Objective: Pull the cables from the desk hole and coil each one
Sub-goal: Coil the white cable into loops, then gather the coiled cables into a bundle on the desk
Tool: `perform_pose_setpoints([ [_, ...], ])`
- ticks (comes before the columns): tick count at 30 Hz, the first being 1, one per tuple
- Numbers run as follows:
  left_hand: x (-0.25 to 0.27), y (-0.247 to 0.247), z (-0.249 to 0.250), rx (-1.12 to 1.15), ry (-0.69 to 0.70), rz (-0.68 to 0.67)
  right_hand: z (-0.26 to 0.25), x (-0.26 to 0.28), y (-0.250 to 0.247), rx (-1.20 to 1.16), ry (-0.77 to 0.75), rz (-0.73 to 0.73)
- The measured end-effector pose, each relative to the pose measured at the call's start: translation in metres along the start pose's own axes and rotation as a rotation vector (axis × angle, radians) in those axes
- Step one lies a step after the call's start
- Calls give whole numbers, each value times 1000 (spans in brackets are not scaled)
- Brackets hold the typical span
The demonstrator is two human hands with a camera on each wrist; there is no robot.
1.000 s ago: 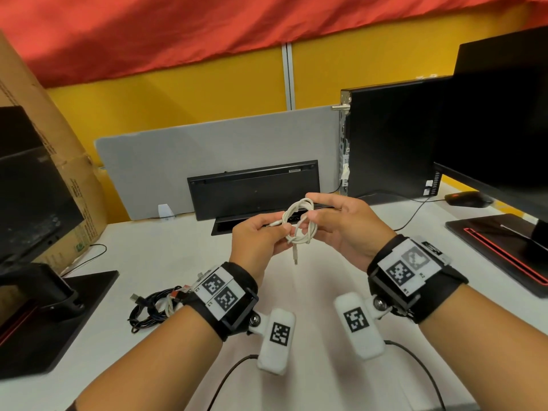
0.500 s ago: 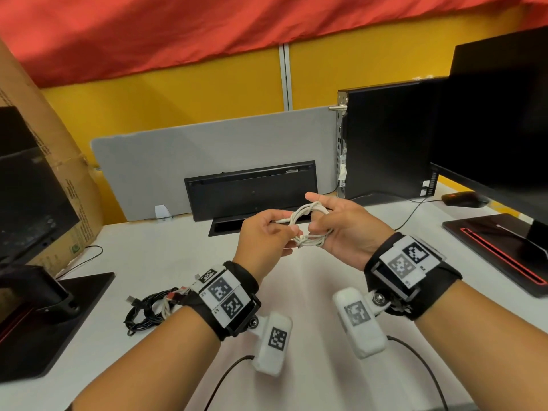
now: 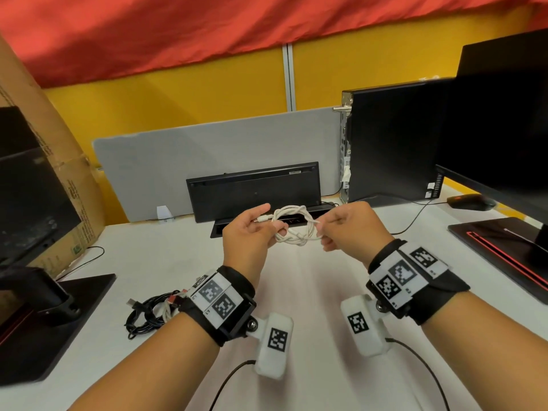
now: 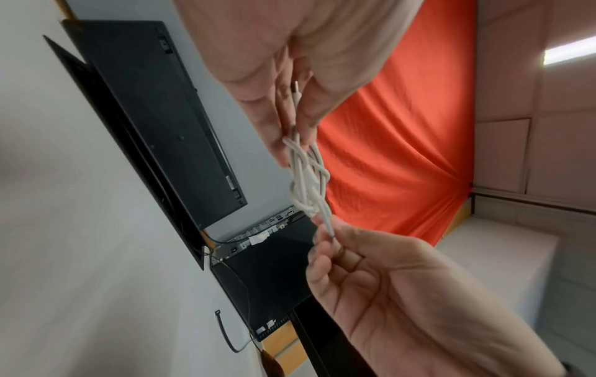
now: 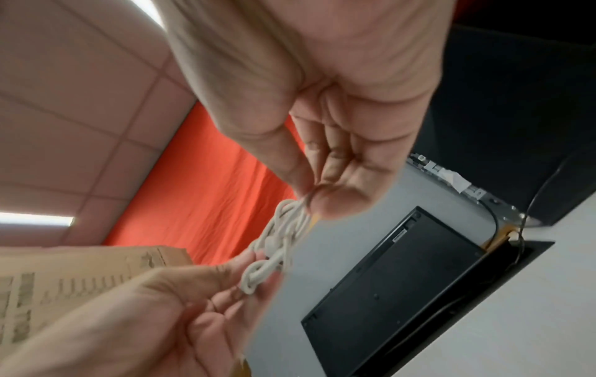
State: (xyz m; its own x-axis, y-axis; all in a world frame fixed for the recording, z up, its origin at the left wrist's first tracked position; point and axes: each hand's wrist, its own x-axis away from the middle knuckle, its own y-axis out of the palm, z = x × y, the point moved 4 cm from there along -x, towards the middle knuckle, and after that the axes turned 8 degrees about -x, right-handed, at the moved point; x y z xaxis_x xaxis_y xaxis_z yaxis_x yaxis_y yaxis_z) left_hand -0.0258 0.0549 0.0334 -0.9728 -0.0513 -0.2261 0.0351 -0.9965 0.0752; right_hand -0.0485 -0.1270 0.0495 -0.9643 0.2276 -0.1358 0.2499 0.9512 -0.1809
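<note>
A thin white cable (image 3: 292, 225), soft and round like string, is wound into a small bundle with a knot in its middle, and it hangs in the air between two hands above the white desk (image 3: 166, 262), in front of the desk hole (image 3: 221, 229) near the desk's back edge. The left hand (image 3: 249, 232) pinches one end of the bundle, with a small metal plug poking out between its fingers (image 4: 274, 122). The right hand (image 3: 350, 225) pinches the other end between thumb and fingertip (image 5: 335, 201). A pile of black coiled cables (image 3: 148, 312) lies on the smooth desk toward its left front. A flat black keyboard (image 3: 255, 188) leans up against a grey fuzzy screen (image 3: 178, 164) at the back edge. A black computer box (image 3: 391, 137) stands at the back right. The wall is yellow with red cloth (image 3: 207, 28) above it.
</note>
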Motion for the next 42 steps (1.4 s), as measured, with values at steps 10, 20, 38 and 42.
perform_pose_setpoints([
  [10, 0, -2, -5, -144, -199, -226, -9, -3, -15, 29, -169, -56],
  [20, 4, 12, -5, -149, -288, -399, -7, -2, -6, 37, -302, -91],
  [38, -24, 3, -39, -280, -300, -141, 62, -109, -57, 908, 152, -92],
  [42, -30, 0, -46, -337, -214, -106, 87, -141, -89, 1293, 200, -162],
])
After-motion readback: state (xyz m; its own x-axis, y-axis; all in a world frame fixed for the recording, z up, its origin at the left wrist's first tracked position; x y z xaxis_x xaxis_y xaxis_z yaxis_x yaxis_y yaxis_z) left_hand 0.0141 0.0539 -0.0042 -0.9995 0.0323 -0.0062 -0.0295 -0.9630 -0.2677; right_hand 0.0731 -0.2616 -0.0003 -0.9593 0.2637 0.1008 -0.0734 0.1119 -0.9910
